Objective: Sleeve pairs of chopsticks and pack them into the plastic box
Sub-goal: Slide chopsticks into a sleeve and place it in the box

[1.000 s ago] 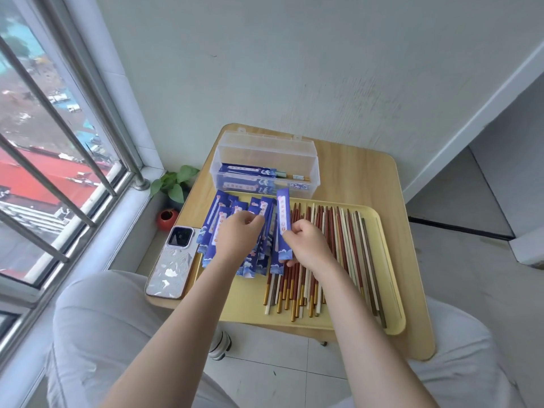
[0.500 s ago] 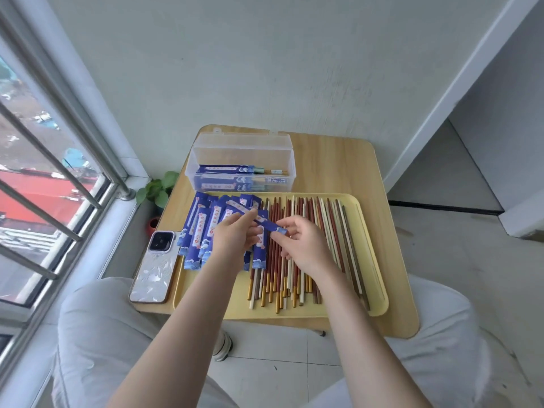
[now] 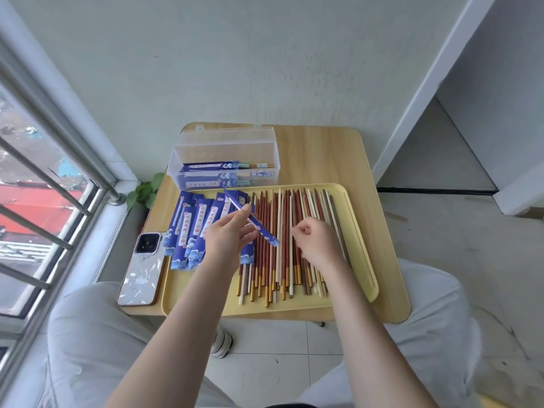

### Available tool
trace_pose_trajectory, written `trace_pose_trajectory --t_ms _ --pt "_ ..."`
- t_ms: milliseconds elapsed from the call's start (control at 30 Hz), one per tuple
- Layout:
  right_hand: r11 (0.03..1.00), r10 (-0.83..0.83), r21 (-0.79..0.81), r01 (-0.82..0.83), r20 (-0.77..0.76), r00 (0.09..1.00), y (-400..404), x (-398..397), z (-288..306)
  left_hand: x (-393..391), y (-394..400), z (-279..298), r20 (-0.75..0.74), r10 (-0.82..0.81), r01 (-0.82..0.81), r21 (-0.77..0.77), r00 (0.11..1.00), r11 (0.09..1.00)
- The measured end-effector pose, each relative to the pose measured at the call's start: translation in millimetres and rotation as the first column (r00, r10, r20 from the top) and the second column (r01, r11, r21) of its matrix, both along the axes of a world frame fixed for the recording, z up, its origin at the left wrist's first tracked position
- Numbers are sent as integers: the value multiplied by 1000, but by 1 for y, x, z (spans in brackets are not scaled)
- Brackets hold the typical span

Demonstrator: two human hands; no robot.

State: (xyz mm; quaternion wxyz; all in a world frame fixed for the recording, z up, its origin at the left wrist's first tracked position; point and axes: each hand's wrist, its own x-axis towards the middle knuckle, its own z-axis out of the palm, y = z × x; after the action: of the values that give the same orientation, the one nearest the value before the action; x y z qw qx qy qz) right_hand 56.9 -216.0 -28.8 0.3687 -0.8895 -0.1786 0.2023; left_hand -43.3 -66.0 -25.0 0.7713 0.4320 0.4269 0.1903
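Note:
My left hand [image 3: 229, 234] pinches one blue paper sleeve [image 3: 263, 228], holding it slanted above the yellow tray [image 3: 357, 231]. Several more blue sleeves [image 3: 191, 228] lie on the tray's left part. Loose red, white and brown chopsticks [image 3: 279, 245] cover the tray's middle and right. My right hand [image 3: 316, 241] rests on the chopsticks with its fingers curled down among them; whether it grips one is hidden. The clear plastic box [image 3: 225, 148] stands open behind the tray with a few sleeved pairs [image 3: 217, 169] inside.
A phone [image 3: 142, 269] in a shiny case lies on the small wooden table [image 3: 338, 160], left of the tray. A green plant [image 3: 145, 189] sits by the window sill at left. My knees are under the table's near edge.
My right hand has let go of the sleeve and moved right onto the loose chopsticks. My left hand now holds the sleeve alone, slanted instead of upright.

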Motion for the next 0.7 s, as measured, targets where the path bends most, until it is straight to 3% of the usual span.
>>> trace_pose_trajectory --t_ms 67,133,367,500,700 --pt "974 66 -223 -39 119 991 -1 -2 -7 3 -4 -1 -13 45 -45 -59 999 997" --pt "942 99 -332 -37 170 981 1 -6 -13 6 -7 0 -29 94 -97 -158 995 983" --pt "943 -34 -313 109 236 971 7 -6 -21 10 -15 2 0 86 -82 -312 996 946" --pt "934 -60 -332 130 215 975 7 -1 -24 4 -12 -5 75 -9 30 -288 997 957" --pt "939 -54 -325 115 189 980 6 0 -25 5 -15 -4 109 -36 66 -289 993 955"
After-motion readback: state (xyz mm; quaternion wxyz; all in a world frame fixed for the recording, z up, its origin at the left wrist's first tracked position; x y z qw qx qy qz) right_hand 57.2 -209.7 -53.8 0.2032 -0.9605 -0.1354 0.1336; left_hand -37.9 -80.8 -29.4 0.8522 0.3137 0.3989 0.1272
